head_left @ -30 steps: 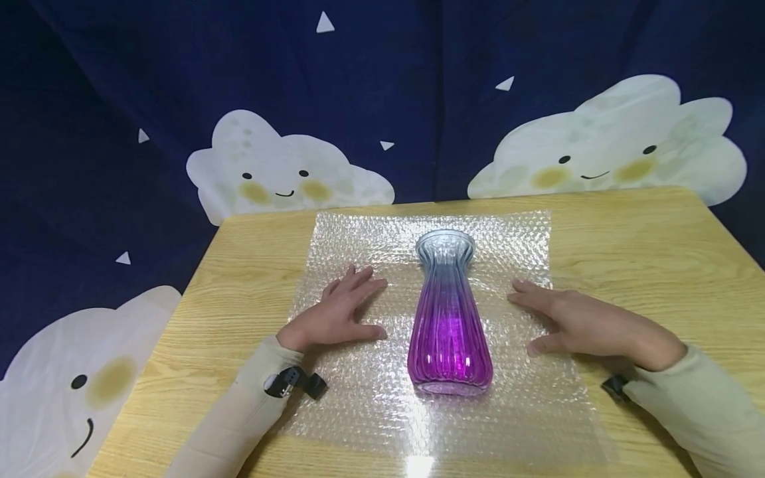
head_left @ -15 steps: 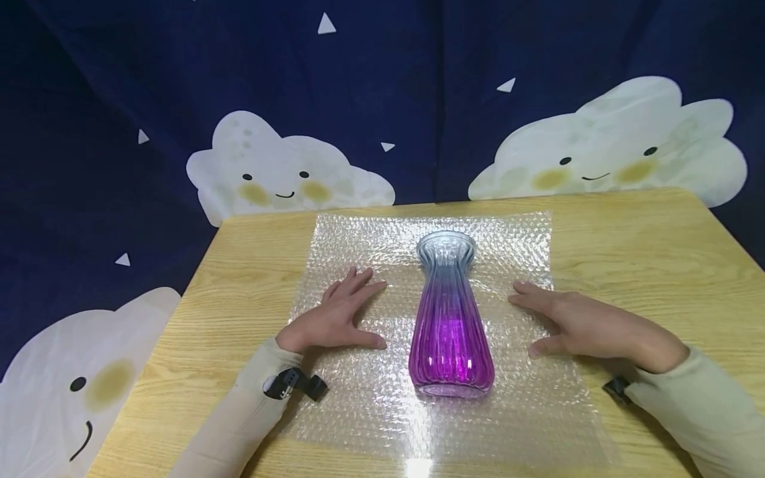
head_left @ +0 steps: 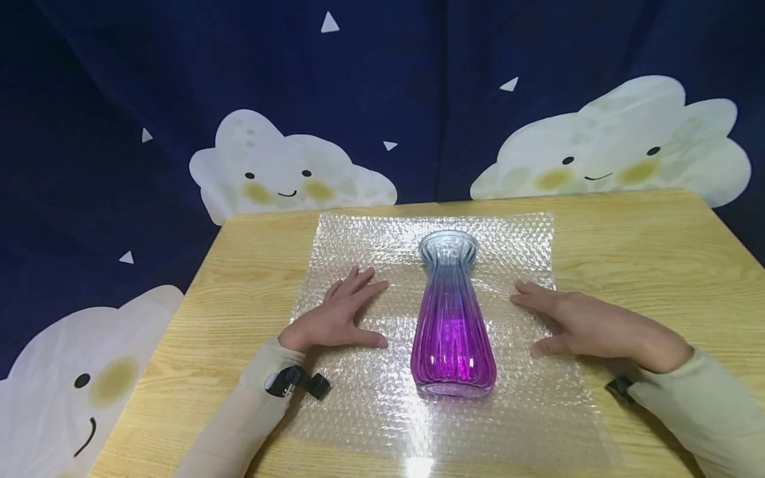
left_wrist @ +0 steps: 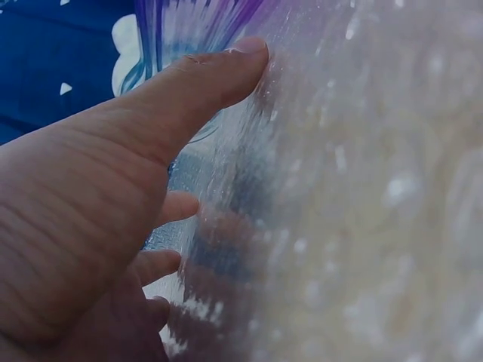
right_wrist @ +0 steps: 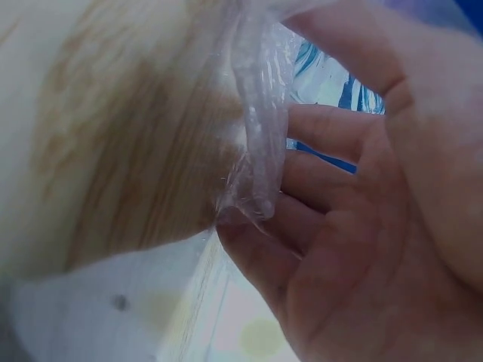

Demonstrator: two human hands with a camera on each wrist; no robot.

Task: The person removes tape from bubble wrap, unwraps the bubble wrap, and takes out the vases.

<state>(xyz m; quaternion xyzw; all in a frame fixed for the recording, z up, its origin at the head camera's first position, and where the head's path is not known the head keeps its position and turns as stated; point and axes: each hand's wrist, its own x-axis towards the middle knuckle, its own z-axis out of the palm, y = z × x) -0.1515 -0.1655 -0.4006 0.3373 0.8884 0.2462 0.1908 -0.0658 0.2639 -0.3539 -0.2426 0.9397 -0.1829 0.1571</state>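
Observation:
A ribbed glass vase point(head_left: 454, 325), pale blue at its flared mouth and purple toward the base, lies on a sheet of bubble wrap point(head_left: 364, 398) with its mouth pointing away from me. My left hand point(head_left: 336, 318) rests on the wrap left of the vase, fingers spread, thumb apart. On the other side, my right hand point(head_left: 588, 325) lies at the sheet's right edge, fingers extended toward the vase. Both hands are apart from the glass. In the left wrist view the thumb point(left_wrist: 219, 79) overlaps the vase. The right wrist view has a fold of wrap point(right_wrist: 260, 128) in front of the fingers.
The wrap is spread on a light wooden table point(head_left: 251, 279). Behind the table hangs a dark blue cloth point(head_left: 358, 73) printed with white smiling clouds point(head_left: 287, 159) and small triangles. Black straps with small cameras point(head_left: 299, 382) sit on the sleeves.

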